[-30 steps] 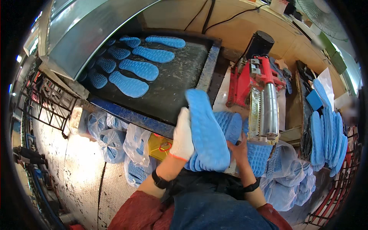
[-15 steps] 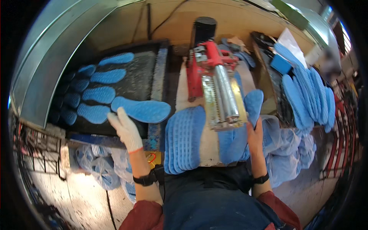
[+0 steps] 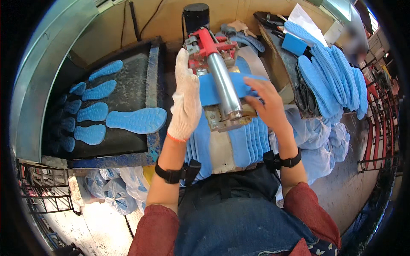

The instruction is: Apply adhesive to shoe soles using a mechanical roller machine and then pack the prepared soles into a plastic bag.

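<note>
A blue shoe insole (image 3: pixel 208 90) lies crosswise at the metal roller (image 3: pixel 223 87) of a small red machine (image 3: pixel 208 42). My left hand (image 3: pixel 186 100), in a white knitted glove, is upright at the insole's left end with its fingers stretched out. My bare right hand (image 3: pixel 270 104) is at the right end, thumb and fingers apart; whether the fingertips touch the insole I cannot tell. Below the machine stand two rows of blue insoles, a left row (image 3: pixel 204 149) and a right row (image 3: pixel 250 143), partly hidden by my left hand and the machine.
On the left, a dark blue-edged bench (image 3: pixel 141 81) bears several spread insoles, the nearest a large one (image 3: pixel 136 120). Stacked insoles (image 3: pixel 337 81) and a blue box (image 3: pixel 294 45) sit on the right table. Bags of insoles (image 3: pixel 316 141) lie below. Metal racks stand at both sides.
My left hand has left the large insole on the left bench and moved right to the machine. My right hand has moved up and left; an insole now lies across the roller. The view has shifted.
</note>
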A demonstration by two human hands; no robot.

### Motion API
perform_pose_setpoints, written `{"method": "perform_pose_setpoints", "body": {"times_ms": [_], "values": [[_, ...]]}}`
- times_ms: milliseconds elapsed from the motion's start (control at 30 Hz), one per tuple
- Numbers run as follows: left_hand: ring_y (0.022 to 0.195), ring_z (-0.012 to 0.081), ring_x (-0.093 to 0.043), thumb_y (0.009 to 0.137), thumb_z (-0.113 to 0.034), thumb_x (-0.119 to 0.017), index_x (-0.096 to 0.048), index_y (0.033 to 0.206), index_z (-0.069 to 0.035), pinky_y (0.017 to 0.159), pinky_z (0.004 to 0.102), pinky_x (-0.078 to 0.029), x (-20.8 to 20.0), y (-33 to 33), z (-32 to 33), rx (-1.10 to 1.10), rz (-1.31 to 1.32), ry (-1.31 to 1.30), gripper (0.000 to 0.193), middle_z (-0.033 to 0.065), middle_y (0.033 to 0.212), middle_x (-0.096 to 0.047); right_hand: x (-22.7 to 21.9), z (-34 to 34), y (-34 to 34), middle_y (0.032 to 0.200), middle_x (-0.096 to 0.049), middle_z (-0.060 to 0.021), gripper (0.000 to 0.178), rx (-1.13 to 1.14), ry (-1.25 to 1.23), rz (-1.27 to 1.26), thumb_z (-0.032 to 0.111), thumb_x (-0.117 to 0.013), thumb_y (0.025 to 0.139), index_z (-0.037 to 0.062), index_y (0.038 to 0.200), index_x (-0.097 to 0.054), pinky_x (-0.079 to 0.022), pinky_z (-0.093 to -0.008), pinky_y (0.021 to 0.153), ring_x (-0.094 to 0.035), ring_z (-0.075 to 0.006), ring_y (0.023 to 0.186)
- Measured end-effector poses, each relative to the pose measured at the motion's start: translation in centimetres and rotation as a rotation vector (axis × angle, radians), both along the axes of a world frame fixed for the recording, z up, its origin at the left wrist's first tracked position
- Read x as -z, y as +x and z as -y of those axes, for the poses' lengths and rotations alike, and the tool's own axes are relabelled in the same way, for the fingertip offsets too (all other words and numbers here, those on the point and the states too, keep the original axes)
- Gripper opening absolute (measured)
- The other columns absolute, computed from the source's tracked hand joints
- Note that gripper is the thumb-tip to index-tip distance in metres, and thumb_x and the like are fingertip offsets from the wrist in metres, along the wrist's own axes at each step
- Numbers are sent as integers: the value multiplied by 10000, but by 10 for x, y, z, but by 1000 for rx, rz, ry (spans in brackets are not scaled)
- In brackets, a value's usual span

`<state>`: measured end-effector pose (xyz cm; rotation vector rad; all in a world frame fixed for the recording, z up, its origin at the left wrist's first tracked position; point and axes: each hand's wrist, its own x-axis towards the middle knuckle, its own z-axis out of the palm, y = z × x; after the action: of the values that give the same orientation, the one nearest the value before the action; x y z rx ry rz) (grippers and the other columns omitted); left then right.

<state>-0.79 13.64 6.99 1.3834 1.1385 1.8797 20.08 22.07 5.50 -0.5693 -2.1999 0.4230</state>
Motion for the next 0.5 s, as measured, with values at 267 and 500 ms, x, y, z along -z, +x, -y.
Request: {"method": "perform_pose_setpoints", "body": {"times_ms": [267,500], "values": [[1237,265,-415,979,-543,-256,-121,1478,-40,1051,372,-317,67,-19,15,40,83,-134,721,186,1347,-400,84,23,33,931,-615,-117,196,377,-559,-76,101,-587,887,40,1072,-566,-485,-323,706,-608,-199,782],[1297,225,-372,981,-554,-204,-265,1440,-43,1096,353,-280,108,-2,76,158,556,-423,689,131,1412,-385,150,50,-1,1102,-605,-155,406,343,-116,398,150,-737,717,82,1089,-591,-468,-447,830,-556,-377,1008]]}}
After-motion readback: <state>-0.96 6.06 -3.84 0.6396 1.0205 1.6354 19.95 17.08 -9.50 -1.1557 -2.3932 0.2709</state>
